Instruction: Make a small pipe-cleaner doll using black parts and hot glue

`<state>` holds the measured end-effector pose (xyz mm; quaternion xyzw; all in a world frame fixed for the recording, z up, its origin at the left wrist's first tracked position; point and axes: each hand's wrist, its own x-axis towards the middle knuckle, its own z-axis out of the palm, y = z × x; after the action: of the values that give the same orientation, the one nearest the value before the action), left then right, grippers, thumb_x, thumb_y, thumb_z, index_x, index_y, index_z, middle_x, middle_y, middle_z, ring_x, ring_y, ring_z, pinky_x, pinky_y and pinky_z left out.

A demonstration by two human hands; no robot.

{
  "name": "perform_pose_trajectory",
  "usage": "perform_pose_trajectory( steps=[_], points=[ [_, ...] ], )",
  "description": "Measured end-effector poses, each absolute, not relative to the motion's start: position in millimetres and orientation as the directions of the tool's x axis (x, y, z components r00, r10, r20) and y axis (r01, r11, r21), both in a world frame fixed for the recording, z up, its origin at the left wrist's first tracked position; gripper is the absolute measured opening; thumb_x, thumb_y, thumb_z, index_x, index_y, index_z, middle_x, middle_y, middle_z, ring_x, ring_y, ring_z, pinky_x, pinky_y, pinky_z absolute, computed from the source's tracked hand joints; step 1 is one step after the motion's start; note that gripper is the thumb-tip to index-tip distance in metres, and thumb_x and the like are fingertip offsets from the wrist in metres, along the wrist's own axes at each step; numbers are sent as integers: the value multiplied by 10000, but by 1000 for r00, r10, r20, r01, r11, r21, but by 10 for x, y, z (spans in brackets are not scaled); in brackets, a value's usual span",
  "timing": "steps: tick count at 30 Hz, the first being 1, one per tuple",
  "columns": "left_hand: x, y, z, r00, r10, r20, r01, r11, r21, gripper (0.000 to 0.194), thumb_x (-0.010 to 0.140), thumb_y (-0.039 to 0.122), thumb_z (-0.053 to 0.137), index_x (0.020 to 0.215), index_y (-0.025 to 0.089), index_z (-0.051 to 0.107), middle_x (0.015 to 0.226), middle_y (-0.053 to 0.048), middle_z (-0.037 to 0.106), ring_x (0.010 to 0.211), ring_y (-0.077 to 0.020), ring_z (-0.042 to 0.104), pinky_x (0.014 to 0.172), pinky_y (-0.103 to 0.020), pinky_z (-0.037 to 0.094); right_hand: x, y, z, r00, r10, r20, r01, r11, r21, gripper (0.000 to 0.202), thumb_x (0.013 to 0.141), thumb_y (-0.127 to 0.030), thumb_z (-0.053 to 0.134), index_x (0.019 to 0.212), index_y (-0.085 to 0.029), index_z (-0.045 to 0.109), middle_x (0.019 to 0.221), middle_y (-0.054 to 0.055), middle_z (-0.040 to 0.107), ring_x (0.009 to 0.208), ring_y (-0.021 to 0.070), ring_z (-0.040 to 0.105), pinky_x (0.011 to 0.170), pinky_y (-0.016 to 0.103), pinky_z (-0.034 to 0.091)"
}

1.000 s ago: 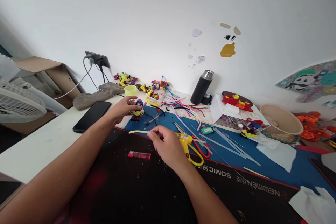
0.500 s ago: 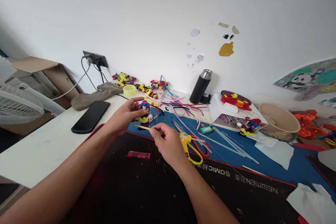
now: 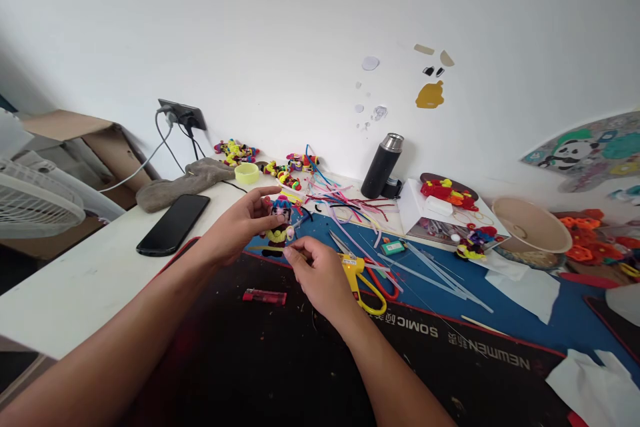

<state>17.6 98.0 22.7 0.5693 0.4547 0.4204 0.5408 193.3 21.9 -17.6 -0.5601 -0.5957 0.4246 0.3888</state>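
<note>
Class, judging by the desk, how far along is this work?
Looks done: colourful figures lying at the back. In hand: the left hand holds another figure, face and headpiece formed; the right hand holds a yellow strip near it. Left: perhaps attaching that strip; whether it's joined can't be told.

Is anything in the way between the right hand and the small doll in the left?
Only the yellow strip held by the right hand shows between it and the small doll. Nothing else visible stands in the way; the pink lighter lies nearer the person.
</note>
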Motion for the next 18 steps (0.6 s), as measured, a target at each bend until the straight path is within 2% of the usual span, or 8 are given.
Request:
perform_pose_trajectory(
  steps=[4, 11, 18],
  points=[
    [177, 957, 228, 236, 971, -36, 48, 25, 999, 752, 671, 379, 889, 1361, 226, 632, 898, 14, 585, 843, -182, 617, 719, -295, 522, 1931, 216, -169, -68, 998, 3, 344, 27, -939, 249, 998, -428, 608, 987, -225, 752, 622, -21, 620, 570, 158, 580, 557, 255, 401],
    [180, 944, 231, 231, 971, -67, 38, 60, 997, 782, 661, 423, 897, 1363, 219, 619, 962, -12, 624, 843, -203, 647, 696, -308, 518, 1932, 209, -139, -62, 998, 17, 372, 39, -927, 234, 996, -405, 612, 981, -220, 755, 639, -16, 635, 593, 159, 590, 591, 259, 411],
    [189, 928, 227, 246, 966, -78, 12, 78, 997, 800, 666, 416, 907, 1377, 202, 609, 923, 5, 605, 821, -181, 609, 687, -290, 488, 1935, 217, -163, -58, 997, 49, 353, 67, -933, 245, 1000, -418, 607, 976, -215, 743, 670, -9, 655, 617, 163, 604, 594, 258, 412]
  ],
)
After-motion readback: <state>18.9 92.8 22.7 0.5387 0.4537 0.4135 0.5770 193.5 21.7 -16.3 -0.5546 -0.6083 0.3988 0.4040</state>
